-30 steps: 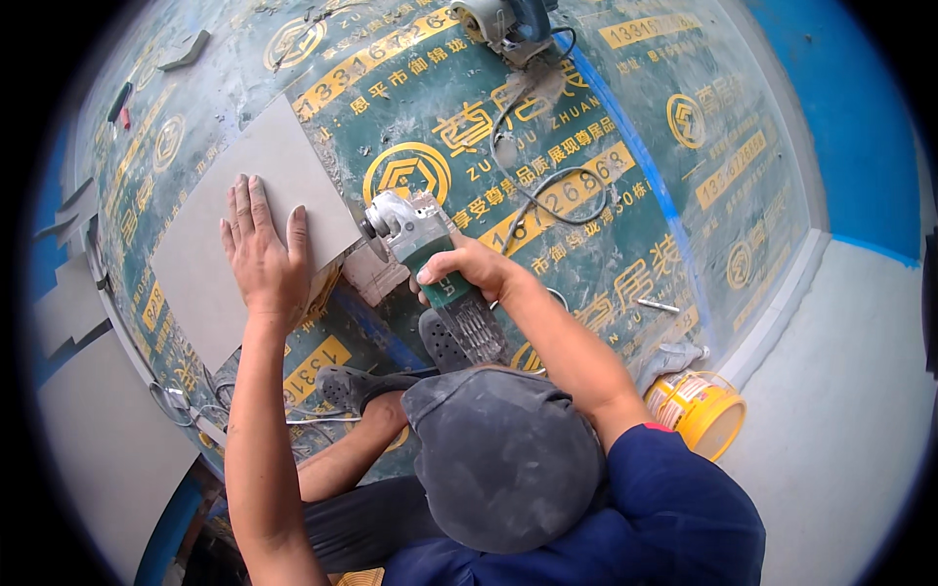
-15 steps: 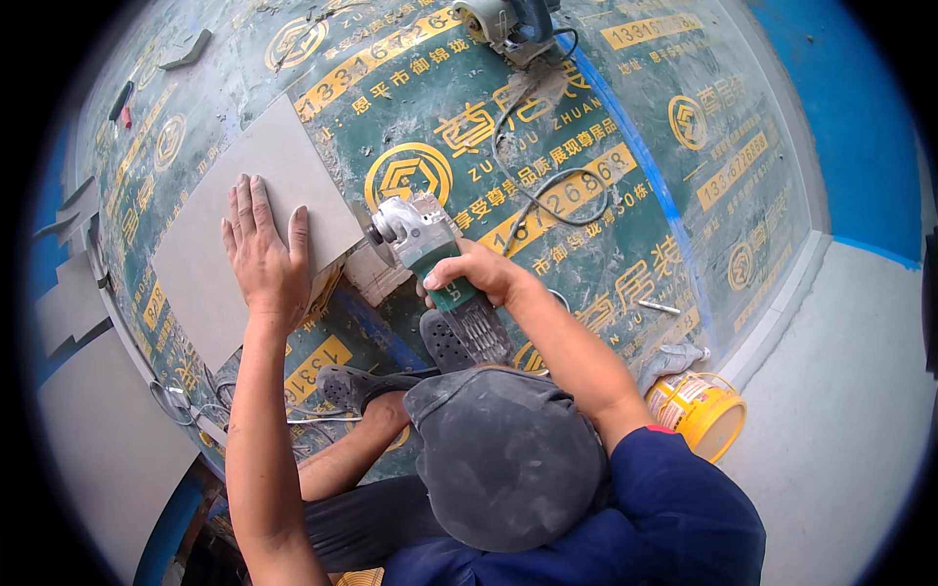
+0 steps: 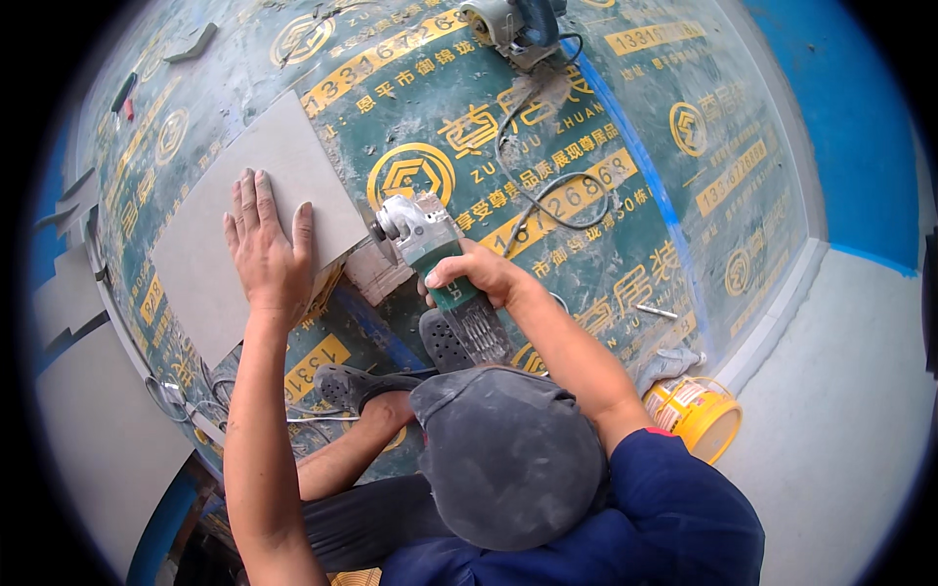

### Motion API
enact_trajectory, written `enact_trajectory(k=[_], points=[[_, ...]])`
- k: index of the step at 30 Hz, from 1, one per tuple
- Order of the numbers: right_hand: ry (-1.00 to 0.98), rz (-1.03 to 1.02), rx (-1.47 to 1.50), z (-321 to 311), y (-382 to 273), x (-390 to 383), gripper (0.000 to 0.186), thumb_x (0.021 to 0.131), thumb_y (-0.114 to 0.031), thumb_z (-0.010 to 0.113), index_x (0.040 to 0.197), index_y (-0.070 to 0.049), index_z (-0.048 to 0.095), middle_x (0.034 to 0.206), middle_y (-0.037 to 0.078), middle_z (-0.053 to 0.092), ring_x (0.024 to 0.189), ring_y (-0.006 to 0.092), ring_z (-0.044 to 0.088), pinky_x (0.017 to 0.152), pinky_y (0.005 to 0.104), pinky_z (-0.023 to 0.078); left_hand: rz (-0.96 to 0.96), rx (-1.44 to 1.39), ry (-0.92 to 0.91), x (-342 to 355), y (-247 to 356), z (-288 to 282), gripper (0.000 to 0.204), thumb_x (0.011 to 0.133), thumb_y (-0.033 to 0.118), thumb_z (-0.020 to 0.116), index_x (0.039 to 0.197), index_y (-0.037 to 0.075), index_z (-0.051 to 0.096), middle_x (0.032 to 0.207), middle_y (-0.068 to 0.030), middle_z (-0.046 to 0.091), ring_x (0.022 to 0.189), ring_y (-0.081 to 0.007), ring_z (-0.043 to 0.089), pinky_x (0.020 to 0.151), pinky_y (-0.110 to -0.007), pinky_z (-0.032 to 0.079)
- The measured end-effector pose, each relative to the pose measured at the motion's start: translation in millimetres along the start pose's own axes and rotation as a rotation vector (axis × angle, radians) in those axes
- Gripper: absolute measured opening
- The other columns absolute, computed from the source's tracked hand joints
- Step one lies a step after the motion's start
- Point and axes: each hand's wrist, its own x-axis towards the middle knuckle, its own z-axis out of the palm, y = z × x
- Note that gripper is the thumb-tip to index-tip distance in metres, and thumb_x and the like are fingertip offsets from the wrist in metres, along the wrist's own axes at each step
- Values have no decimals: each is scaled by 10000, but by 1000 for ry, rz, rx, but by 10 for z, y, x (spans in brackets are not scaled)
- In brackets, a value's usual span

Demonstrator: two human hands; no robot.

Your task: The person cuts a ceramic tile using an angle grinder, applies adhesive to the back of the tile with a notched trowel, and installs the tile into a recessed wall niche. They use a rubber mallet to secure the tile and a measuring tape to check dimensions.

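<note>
My left hand [image 3: 266, 249] lies flat on a light grey tile [image 3: 200, 244], its fingers stretched out and the thumb apart. The tile rests raised above the floor sheet, on something mostly hidden beneath it. In my right hand [image 3: 479, 273] is an angle grinder [image 3: 430, 239] with a silver head and a green and black body, my fingers wrapped round it. The grinder's head is at the tile's right edge; whether its disc touches the tile I cannot tell. A pale, dusty block [image 3: 379, 273] lies under the grinder's head, beside the tile.
A corded circular saw [image 3: 518, 29] stands at the far side, its cable [image 3: 532, 195] looped over the printed green floor sheet. At right are a yellow bucket [image 3: 699, 420], a grey glove [image 3: 674, 363] and a white marker [image 3: 657, 312]. Tile offcuts [image 3: 78, 283] lie at left.
Nearly everything holds its place. The view has shifted very slightly; my left hand stays on the tile and the grinder stays at its edge.
</note>
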Motion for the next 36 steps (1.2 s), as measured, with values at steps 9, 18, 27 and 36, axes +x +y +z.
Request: enact_trajectory(k=[9, 18, 27, 36], points=[[14, -3, 8, 52, -114, 142, 416, 693, -128, 729, 1064, 3, 595, 854, 127, 659, 718, 247, 686, 656, 380, 581, -17, 14, -27, -12, 3, -39, 726, 983, 471, 480, 1524, 17, 316, 1591, -164, 301, 1501, -306, 220, 1217, -477, 132], [9, -22, 16, 41, -106, 194, 420, 693, -136, 729, 1068, 0, 596, 853, 126, 656, 731, 239, 682, 657, 383, 580, -8, -5, -10, -13, 16, -37, 686, 992, 437, 473, 1515, 17, 326, 1586, -164, 310, 1499, -317, 222, 1212, -478, 141], [-4, -1, 5, 17, -31, 102, 451, 688, -134, 722, 1102, -9, 595, 894, 125, 661, 749, 236, 682, 691, 366, 573, -18, -11, -25, 11, 25, -86, 707, 984, 453, 483, 1513, 9, 329, 1584, -173, 310, 1494, -314, 235, 1213, -488, 143], [26, -33, -43, 96, -310, 312, 524, 682, -150, 748, 1156, -19, 567, 894, 110, 644, 732, 233, 673, 656, 360, 570, -13, -31, -25, 2, 21, -112, 680, 985, 406, 498, 1503, -4, 337, 1583, -185, 305, 1493, -327, 231, 1213, -495, 138]])
